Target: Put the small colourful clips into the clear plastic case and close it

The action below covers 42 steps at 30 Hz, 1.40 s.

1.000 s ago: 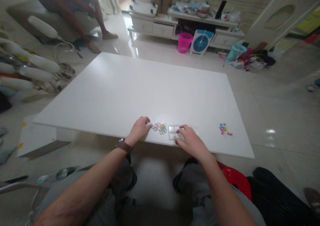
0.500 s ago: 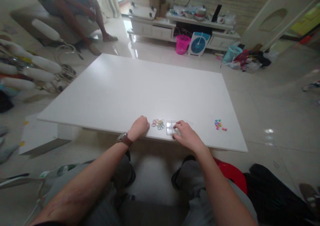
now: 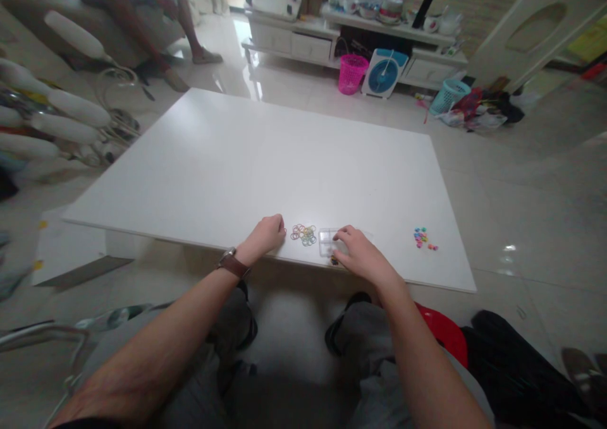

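Observation:
A small heap of coloured rings (image 3: 304, 233) lies near the front edge of the white table (image 3: 265, 157). My left hand (image 3: 266, 234), with a brown watch at the wrist, rests just left of the heap with its fingers curled; what they pinch is too small to see. My right hand (image 3: 359, 255) lies over a small clear compartment box (image 3: 327, 242), fingers bent down on it. A little cluster of coloured beads (image 3: 423, 238) sits further right on the table.
A red stool (image 3: 443, 337) is under my right side. Beyond the table stand a pink basket (image 3: 351, 74), a blue fan (image 3: 383, 76) and a teal basket (image 3: 448, 96). Another person's legs (image 3: 161, 24) show at the back left. White rods (image 3: 57, 119) lie at left.
Both hands stay in nearly the same spots; my left hand has drawn slightly back from the rings. The view shifts a little with my head.

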### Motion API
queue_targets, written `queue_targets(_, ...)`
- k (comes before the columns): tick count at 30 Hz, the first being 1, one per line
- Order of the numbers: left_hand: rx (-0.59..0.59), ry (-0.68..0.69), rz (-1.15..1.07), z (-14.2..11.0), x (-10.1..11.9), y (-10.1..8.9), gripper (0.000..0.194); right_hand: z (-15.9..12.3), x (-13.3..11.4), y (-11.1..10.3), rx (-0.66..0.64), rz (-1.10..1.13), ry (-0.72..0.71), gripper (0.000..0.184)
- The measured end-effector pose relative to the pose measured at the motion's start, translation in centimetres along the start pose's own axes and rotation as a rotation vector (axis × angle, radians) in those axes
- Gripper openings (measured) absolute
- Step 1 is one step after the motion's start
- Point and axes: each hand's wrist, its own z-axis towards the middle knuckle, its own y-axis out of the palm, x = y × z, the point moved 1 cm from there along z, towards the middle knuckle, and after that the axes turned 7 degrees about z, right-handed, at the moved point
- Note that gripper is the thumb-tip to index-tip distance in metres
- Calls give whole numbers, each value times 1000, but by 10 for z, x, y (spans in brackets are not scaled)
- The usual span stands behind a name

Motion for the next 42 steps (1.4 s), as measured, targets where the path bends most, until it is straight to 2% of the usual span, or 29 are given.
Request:
queue_targets(6, 11, 16, -117, -1, 5, -6, 17, -6, -10, -2, -16, -3, -8, 25)
queue_targets(14, 30, 77, -126, -1, 8, 7, 13, -12, -7, 3, -40, 2, -11, 24)
queue_targets(18, 56, 46, -123, 0, 8, 15, 16, -8, -1, 5, -62, -4, -13, 23)
queue_targets(28, -10, 25, -41, 4, 13, 24, 18, 0, -1, 4, -68, 4, -12, 21)
queue_targets(32, -24, 31, 5, 0, 17, 19, 17, -3, 1, 3, -74, 2, -11, 20)
queue_targets(37, 17, 52, -79, -2, 16, 0, 11, -8, 0, -1, -39, 1, 4, 19)
queue_targets(40, 59, 50, -210, -3, 18, -11, 7, -7, -6, -3, 13, -8, 11, 18)
queue_targets(42, 36, 71, -370, -5, 22, -15, 9, -4, -11, -2, 68, 17, 0, 17)
